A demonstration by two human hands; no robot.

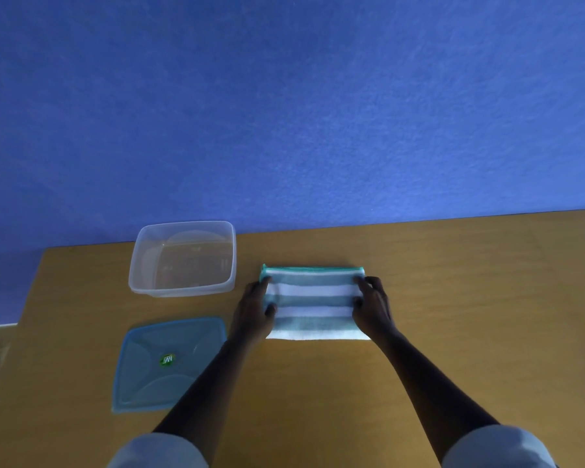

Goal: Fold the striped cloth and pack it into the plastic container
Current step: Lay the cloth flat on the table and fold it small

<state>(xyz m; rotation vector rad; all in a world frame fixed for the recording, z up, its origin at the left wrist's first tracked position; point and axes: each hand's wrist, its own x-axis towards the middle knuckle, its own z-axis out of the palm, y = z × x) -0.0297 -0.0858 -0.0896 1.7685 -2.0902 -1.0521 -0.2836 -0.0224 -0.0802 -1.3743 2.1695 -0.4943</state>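
The striped cloth (313, 300), teal and white, lies folded into a flat rectangle on the wooden table (453, 298). My left hand (255, 307) grips its left edge, thumb on top. My right hand (372, 307) grips its right edge the same way. The clear plastic container (183, 258) stands open and empty to the left of the cloth, near the table's far edge. Its blue lid (169, 363) lies flat in front of it, close to my left forearm.
A blue wall (284, 113) rises directly behind the table. The table's left edge runs just left of the container and lid. Bare tabletop stretches to the right of the cloth.
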